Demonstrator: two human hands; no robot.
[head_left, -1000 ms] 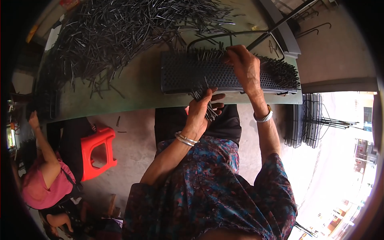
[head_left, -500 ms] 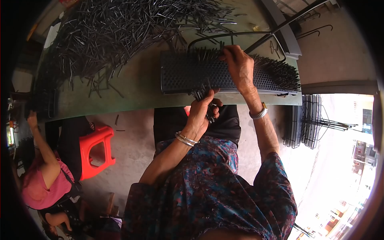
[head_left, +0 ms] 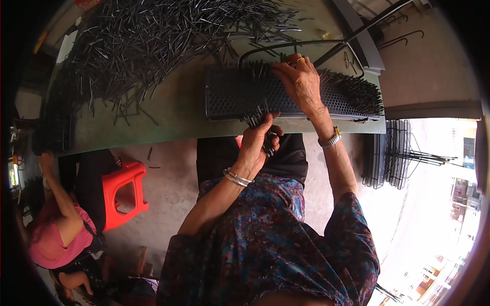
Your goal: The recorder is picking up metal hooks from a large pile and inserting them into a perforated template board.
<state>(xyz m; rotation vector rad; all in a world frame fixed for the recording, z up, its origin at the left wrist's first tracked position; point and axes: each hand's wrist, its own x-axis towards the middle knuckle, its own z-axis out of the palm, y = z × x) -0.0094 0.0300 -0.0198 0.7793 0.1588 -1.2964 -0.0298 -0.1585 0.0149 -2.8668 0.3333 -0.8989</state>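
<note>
One view, from the wearer's head, left camera of a side-by-side pair. Faces steeply down, over the shirt point(head_left: 255, 234) and out onto the table point(head_left: 178, 109). Upright, unmirrored: frame left is wearer's left. Fisheye, very wide; corners dark, table's front edge bowed. Close range: shirt large at lower centre, left hand point(head_left: 253, 146) near mid-frame, right hand point(head_left: 304, 85) higher and right of centre. Tabletop seen from above, across upper part. Floor point(head_left: 173, 178) lies farther off, visible below table edge. Sideways reach: co-worker point(head_left: 58, 237) at lower left rim, overexposed daylight point(head_left: 413, 219) at lower right.
</note>
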